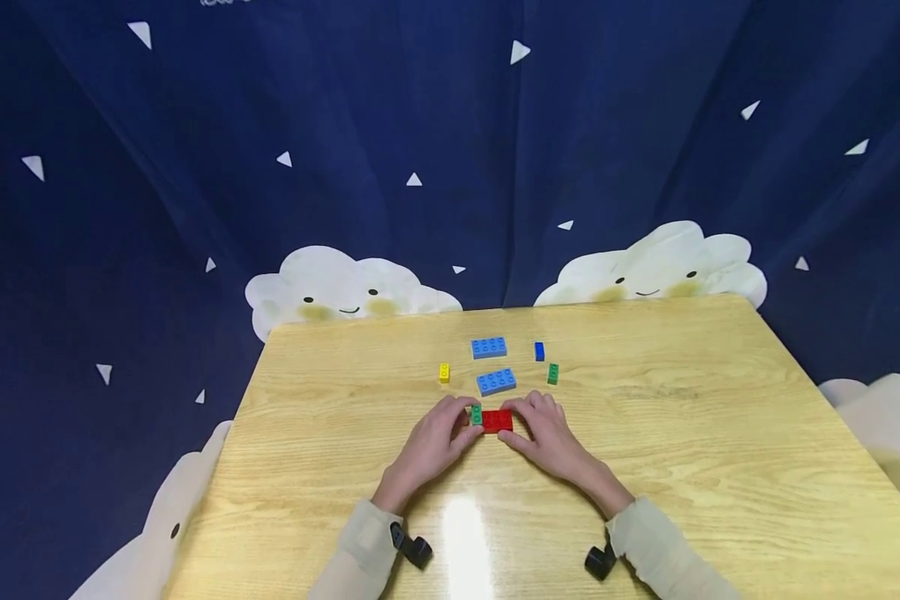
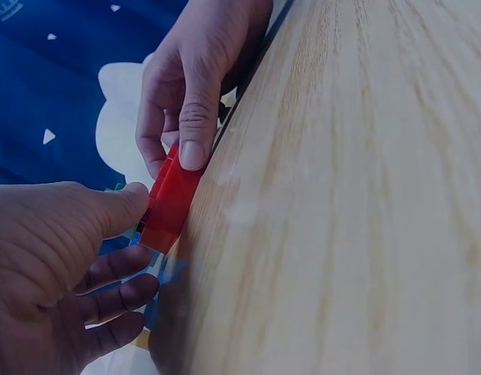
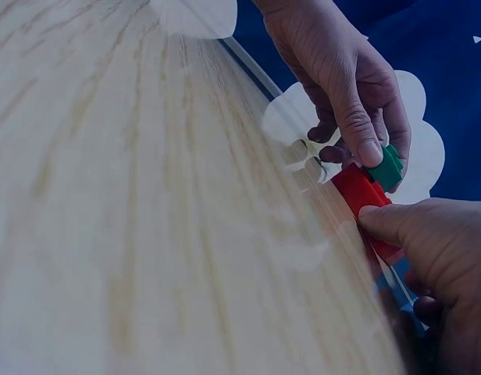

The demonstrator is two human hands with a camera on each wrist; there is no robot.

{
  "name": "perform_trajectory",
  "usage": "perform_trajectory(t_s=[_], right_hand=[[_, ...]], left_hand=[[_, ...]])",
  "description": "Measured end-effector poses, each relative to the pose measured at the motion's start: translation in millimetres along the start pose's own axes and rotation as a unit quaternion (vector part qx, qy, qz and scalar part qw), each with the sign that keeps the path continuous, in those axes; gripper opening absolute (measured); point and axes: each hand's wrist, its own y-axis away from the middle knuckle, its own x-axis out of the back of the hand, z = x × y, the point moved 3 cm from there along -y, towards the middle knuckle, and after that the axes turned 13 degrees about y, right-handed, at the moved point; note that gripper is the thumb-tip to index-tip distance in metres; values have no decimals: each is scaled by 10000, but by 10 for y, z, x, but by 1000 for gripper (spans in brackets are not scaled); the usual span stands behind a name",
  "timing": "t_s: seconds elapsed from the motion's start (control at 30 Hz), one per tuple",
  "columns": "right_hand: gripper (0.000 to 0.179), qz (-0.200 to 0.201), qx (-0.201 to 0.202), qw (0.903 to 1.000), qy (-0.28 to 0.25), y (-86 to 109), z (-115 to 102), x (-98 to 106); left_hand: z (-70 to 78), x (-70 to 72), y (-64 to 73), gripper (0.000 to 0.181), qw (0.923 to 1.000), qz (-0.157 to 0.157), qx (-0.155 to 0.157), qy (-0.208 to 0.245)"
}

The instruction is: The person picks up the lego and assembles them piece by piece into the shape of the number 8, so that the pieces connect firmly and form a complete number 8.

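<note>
A red toy building brick [image 1: 498, 421] lies on the table in front of the person, pinched between thumb and fingers of the right hand [image 1: 547, 435]. The left hand [image 1: 437, 440] pinches a small green brick [image 1: 476, 414] at the red brick's left end. In the right wrist view the green brick [image 3: 386, 168] sits higher than the red brick [image 3: 358, 191] and overlaps its end. The left wrist view shows the right thumb on the side of the red brick [image 2: 172, 203]; the green brick is mostly hidden there behind the left thumb.
Beyond the hands lie two blue bricks with several studs, one nearer [image 1: 497, 382] and one farther [image 1: 489, 347]. A small yellow brick [image 1: 444, 372] is to their left. To their right are a small dark blue brick [image 1: 539, 351] and another green brick [image 1: 552, 373]. A dark curtain [image 1: 450, 125] hangs behind the wooden table [image 1: 330, 467].
</note>
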Motion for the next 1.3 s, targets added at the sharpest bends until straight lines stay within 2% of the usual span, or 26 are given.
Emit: perform_trajectory(t_s=[0.5, 0.97, 1.3], right_hand=[[37, 3, 53, 10000, -46, -43, 14, 21], [38, -106, 33, 9999, -11, -35, 9, 30], [37, -73, 60, 9999, 73, -36, 4, 20]], left_hand=[[2, 15, -46, 37, 9990, 10, -301, -325], [-15, -18, -50, 33, 9986, -119, -254, -447], [-8, -35, -65, 35, 9951, -37, -459, -879]])
